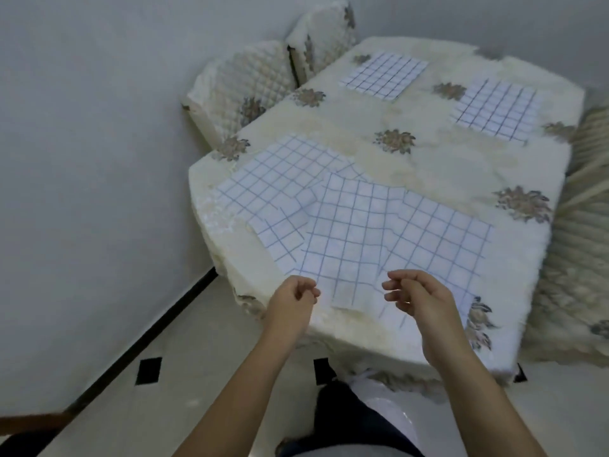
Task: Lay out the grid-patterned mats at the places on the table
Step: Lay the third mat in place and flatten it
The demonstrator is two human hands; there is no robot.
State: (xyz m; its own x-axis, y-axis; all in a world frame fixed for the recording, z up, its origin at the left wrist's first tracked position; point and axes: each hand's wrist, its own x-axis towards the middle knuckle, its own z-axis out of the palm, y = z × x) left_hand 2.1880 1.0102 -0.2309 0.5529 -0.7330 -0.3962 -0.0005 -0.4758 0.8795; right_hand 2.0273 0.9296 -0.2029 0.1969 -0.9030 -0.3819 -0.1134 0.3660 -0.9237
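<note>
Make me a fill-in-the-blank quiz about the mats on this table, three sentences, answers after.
1. The far mats lying flat and apart number ___.
2. The near mats overlapping one another number ___.
3. The left hand and right hand hover at the table's ___ edge.

Missing words: two; three; near.
</note>
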